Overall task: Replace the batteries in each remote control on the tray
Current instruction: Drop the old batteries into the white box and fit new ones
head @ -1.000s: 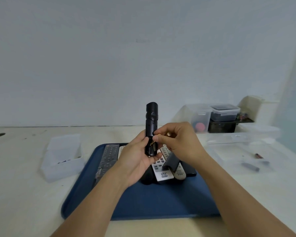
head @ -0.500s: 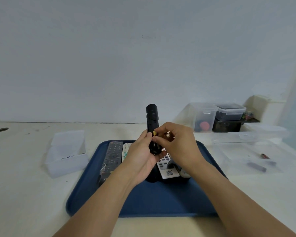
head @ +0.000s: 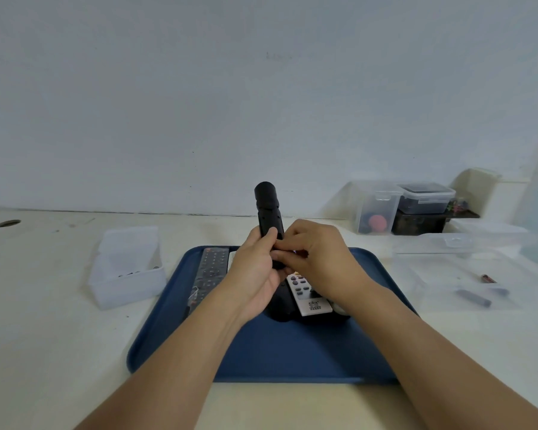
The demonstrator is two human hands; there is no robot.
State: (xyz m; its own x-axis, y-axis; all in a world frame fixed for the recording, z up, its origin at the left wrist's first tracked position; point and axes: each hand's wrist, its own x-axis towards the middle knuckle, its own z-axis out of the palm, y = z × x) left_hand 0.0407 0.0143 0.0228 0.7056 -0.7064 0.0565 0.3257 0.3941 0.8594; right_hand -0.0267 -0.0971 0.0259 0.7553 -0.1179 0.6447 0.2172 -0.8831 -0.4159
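My right hand (head: 319,259) has closed in; my left hand (head: 255,271) grips the black remote (head: 269,212) upright. I'm seating a battery, unseen under pinched fingertips; next, press home.

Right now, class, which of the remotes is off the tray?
The black remote: the left hand holds it upright above the tray, the right hand at its lower part. The grey remote and white remote lie flat.
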